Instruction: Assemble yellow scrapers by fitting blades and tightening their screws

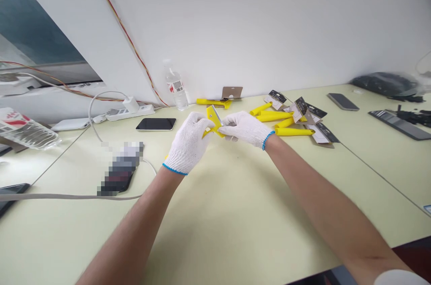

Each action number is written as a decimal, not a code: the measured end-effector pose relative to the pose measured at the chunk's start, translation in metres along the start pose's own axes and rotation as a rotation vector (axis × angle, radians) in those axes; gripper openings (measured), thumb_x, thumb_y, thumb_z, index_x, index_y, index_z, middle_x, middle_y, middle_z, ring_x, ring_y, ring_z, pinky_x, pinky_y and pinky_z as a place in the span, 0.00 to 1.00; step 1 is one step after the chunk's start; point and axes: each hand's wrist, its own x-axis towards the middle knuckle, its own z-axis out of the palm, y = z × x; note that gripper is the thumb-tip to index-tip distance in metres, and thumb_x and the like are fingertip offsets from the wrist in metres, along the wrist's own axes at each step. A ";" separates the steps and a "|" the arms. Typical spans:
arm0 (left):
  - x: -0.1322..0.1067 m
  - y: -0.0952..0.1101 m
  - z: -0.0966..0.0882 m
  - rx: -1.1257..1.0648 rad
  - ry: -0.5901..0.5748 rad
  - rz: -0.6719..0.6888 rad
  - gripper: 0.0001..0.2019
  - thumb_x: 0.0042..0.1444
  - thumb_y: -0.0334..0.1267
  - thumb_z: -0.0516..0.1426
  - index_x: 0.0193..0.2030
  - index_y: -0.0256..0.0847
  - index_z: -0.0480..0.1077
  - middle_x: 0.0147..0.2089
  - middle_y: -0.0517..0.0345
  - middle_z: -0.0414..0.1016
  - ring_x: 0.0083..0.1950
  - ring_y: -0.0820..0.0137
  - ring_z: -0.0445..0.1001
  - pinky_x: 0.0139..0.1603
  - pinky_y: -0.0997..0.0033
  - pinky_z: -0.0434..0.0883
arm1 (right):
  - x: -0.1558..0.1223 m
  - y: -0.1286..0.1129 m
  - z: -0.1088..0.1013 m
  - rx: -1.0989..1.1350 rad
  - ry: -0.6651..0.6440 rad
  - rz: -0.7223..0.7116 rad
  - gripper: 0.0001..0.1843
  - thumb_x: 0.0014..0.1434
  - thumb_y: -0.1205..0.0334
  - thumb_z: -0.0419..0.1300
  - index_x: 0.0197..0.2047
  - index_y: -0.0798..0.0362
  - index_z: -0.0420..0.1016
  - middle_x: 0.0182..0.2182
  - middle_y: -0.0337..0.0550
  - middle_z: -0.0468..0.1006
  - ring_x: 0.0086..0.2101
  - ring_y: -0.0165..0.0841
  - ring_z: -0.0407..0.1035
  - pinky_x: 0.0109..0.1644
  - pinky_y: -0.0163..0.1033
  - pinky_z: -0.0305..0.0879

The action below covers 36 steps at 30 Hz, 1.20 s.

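Observation:
In white knitted gloves with blue cuffs, both my hands are raised over the table around a yellow scraper. My left hand is closed round its handle, which is mostly hidden by the glove. The scraper's wide head points up and away, with a silver blade strip along its right edge. My right hand pinches the head near the lower end of that strip. Another yellow scraper lies by the wall beyond my hands. To the right is a pile of yellow handles with cardboard tags.
A water bottle stands against the wall, and a brown card leans there. On the left lie phones, a power strip, cables and a tilted bottle. At right are another phone and a black plastic bag.

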 end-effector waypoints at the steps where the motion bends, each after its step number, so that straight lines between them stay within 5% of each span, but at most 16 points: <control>1: 0.000 0.000 0.001 -0.003 0.005 -0.005 0.04 0.63 0.33 0.60 0.43 0.43 0.74 0.52 0.47 0.71 0.54 0.60 0.72 0.52 0.57 0.74 | 0.000 0.000 0.000 -0.001 0.000 0.002 0.10 0.63 0.61 0.65 0.32 0.56 0.73 0.34 0.44 0.81 0.30 0.29 0.74 0.32 0.32 0.70; 7: 0.000 0.001 0.007 0.015 0.045 -0.046 0.08 0.64 0.39 0.62 0.46 0.38 0.73 0.54 0.48 0.71 0.53 0.63 0.71 0.51 0.58 0.74 | 0.002 0.003 -0.001 0.048 -0.041 -0.022 0.10 0.65 0.59 0.61 0.34 0.55 0.76 0.35 0.47 0.82 0.36 0.34 0.77 0.36 0.35 0.72; 11: 0.001 -0.005 0.005 0.026 0.047 -0.054 0.03 0.62 0.33 0.61 0.43 0.41 0.74 0.53 0.49 0.70 0.52 0.64 0.72 0.50 0.62 0.73 | 0.003 0.006 -0.001 0.076 -0.081 0.001 0.10 0.64 0.57 0.64 0.37 0.55 0.80 0.37 0.49 0.83 0.35 0.34 0.76 0.37 0.36 0.72; 15: 0.000 -0.008 0.002 0.034 0.015 -0.024 0.09 0.64 0.30 0.58 0.48 0.44 0.75 0.53 0.50 0.72 0.51 0.64 0.74 0.50 0.64 0.73 | 0.003 0.008 0.003 0.168 -0.097 0.021 0.11 0.62 0.54 0.67 0.36 0.55 0.81 0.36 0.49 0.83 0.33 0.32 0.75 0.37 0.35 0.72; 24: -0.008 0.005 0.009 0.222 0.023 0.034 0.18 0.68 0.31 0.51 0.57 0.49 0.77 0.63 0.50 0.75 0.56 0.57 0.74 0.57 0.55 0.70 | 0.002 0.001 0.009 0.333 -0.083 -0.004 0.17 0.66 0.49 0.64 0.36 0.55 0.81 0.34 0.45 0.82 0.29 0.24 0.71 0.30 0.29 0.65; 32: -0.010 0.000 0.005 0.234 0.044 0.027 0.17 0.70 0.34 0.50 0.55 0.48 0.78 0.60 0.53 0.78 0.54 0.59 0.75 0.57 0.57 0.70 | -0.004 0.001 0.005 0.391 -0.092 0.007 0.18 0.73 0.54 0.61 0.57 0.59 0.75 0.48 0.49 0.77 0.44 0.33 0.75 0.48 0.42 0.77; 36: -0.009 -0.005 0.005 0.208 0.126 0.120 0.14 0.68 0.29 0.54 0.53 0.46 0.77 0.57 0.55 0.80 0.53 0.63 0.76 0.57 0.61 0.72 | 0.000 0.002 0.007 0.424 -0.108 0.011 0.18 0.72 0.53 0.63 0.48 0.63 0.78 0.40 0.47 0.80 0.34 0.27 0.72 0.39 0.32 0.72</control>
